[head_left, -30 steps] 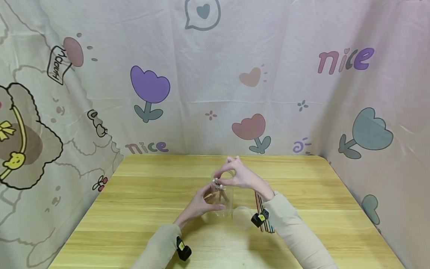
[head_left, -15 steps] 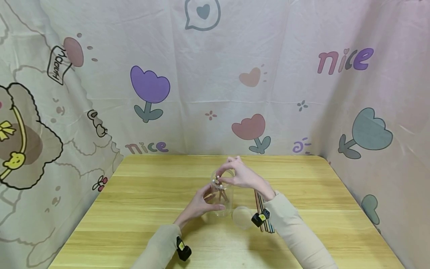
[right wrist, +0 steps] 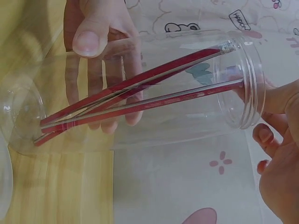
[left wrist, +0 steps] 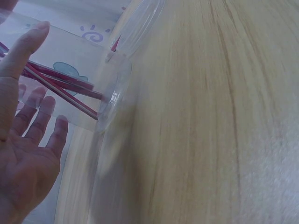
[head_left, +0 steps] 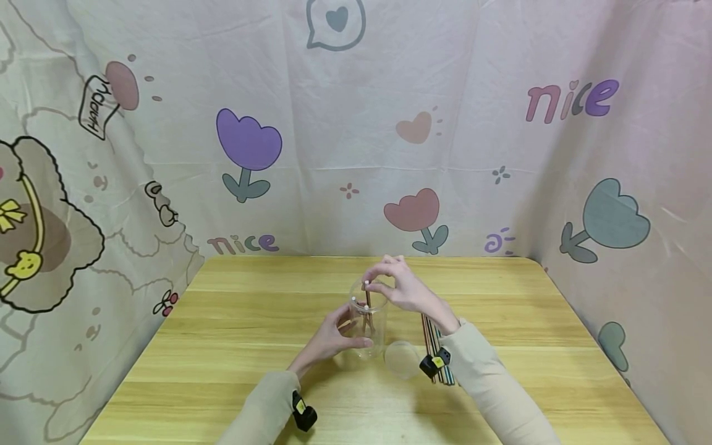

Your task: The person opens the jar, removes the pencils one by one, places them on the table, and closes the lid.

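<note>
Jar [head_left: 379,330]: clear, uncapped, upright on the table [head_left: 233,364]. Left hand [head_left: 328,341]: thumb and fingers curled round the jar's body. Right hand [head_left: 405,288]: thumb and fingertip pinching the white-ended top of one pencil [head_left: 368,298] at the mouth. Lid [head_left: 402,360]: clear, just beside the base. Handling, as judged: brace the jar upright; keep the pencil in line with the opening, free of the leaning pencils [right wrist: 140,80]. Views: right wrist shows red barrels crossing inside, faint from the head; head adds the spare bundle [head_left: 431,343]. Whether the pinched pencil touches bottom: uncertain through the plastic.
</note>
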A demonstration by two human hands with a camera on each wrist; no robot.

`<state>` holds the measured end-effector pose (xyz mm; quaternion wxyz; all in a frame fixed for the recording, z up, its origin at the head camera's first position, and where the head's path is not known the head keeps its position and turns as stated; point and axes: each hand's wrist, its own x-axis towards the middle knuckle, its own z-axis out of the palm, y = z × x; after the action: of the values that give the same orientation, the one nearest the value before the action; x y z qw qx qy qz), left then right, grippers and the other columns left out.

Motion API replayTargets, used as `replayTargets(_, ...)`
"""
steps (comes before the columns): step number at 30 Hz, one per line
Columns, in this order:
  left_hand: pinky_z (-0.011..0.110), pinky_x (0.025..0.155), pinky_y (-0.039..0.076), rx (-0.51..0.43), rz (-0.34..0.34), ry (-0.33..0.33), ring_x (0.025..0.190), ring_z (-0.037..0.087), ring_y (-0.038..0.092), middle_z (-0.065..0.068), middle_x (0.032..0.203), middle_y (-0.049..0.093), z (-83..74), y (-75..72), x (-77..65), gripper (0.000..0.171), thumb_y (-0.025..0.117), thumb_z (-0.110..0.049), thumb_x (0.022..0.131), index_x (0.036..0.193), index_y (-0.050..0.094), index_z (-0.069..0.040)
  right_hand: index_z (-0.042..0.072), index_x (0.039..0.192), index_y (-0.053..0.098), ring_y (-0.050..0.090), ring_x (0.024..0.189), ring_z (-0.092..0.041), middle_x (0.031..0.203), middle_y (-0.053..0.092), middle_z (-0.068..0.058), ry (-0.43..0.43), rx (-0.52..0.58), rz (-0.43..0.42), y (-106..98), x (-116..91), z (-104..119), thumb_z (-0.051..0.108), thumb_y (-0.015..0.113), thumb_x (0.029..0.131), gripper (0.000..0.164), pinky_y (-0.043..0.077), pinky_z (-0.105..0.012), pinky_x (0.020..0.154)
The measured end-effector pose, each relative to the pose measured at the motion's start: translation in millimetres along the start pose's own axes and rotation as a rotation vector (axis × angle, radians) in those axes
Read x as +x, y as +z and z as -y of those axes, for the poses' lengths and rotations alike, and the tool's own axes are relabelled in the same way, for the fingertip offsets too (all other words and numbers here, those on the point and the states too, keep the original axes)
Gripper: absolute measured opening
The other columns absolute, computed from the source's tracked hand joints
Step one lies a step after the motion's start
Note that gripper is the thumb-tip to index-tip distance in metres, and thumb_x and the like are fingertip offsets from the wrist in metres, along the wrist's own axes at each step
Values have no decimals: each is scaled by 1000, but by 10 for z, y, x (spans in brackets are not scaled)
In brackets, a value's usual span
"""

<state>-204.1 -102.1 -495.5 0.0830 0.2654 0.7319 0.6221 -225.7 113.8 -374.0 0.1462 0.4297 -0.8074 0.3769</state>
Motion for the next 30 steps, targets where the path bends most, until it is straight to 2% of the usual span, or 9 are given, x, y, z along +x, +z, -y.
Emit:
replayTargets(5, 51, 122, 37, 1, -7, -17, 139, 31, 50, 10, 146, 56, 8, -4, 10, 71, 86, -13, 79, 141, 53, -16, 3, 101, 69, 52, 85, -17, 93, 72, -5, 30, 65, -32, -34, -11, 23, 4, 72, 89, 12, 32, -28, 87)
replayTargets(9, 52, 122, 37, -1, -5, -18, 136, 31, 52, 11, 141, 59, 8, -7, 5, 73, 86, -13, 79, 144, 51, -16, 3, 101, 67, 56, 86, -10, 94, 72, -9, 57, 150, -56, -73, -18, 48, 2, 68, 92, 9, 44, -25, 87)
replayTargets(12, 54, 121, 37, -9, 3, -6, 134, 33, 54, 13, 139, 60, 8, -6, 5, 74, 85, -12, 80, 145, 49, -14, 2, 102, 65, 61, 88, -10, 96, 72, -15, 56, 222, -84, -95, -25, 53, -2, 64, 94, 9, 54, -25, 81)
replayTargets(18, 54, 122, 37, -18, 6, -6, 134, 34, 54, 14, 139, 60, 5, -6, 0, 73, 84, -10, 81, 145, 50, -12, -2, 103, 64, 61, 84, -10, 93, 70, -23, 44, 299, -155, -141, -39, 80, -7, 61, 94, 10, 51, -19, 75)
replayTargets(21, 53, 122, 37, -18, 3, -13, 135, 34, 53, 14, 140, 59, 0, -7, -5, 73, 85, -10, 80, 144, 50, -12, -5, 103, 63, 58, 80, -6, 91, 70, -18, 40, 330, -190, -167, -44, 104, -7, 61, 94, 9, 48, -17, 70)
replayTargets(27, 53, 121, 38, -16, -2, -11, 135, 33, 52, 12, 142, 59, 4, -10, 2, 69, 85, -10, 79, 140, 53, -12, -9, 103, 61, 59, 81, -2, 97, 69, 14, 24, 421, -234, -223, -64, 141, -6, 60, 96, 8, 48, -16, 66)
replayTargets(30, 53, 121, 39, -13, -2, -2, 135, 32, 52, 12, 142, 59, 11, -10, 9, 65, 85, -10, 79, 137, 55, -11, -11, 103, 59, 59, 80, -1, 98, 69, 18, 21, 470, -254, -253, -76, 142, -5, 59, 96, 9, 50, -14, 67)
